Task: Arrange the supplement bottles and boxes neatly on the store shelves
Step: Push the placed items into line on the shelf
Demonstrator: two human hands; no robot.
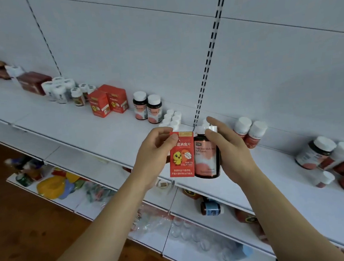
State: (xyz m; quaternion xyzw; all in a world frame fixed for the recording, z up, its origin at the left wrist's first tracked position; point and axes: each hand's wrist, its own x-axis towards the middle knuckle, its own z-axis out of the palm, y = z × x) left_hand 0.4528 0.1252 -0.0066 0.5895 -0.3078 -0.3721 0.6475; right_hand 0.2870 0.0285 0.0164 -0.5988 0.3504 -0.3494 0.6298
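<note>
At frame centre the left hand (155, 152) pinches a red box (181, 155), thumb across its front, and the right hand (226, 147) curls round a dark bottle (207, 158); both are held above the shelf (106, 131). Matching boxes (108, 101) and bottles (147, 108) already stand grouped upper left. A jumble (336, 161) at right remains unsorted.

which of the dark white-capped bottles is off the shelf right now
The dark bottle in the right hand; the matching pair stands on the shelf.
</note>
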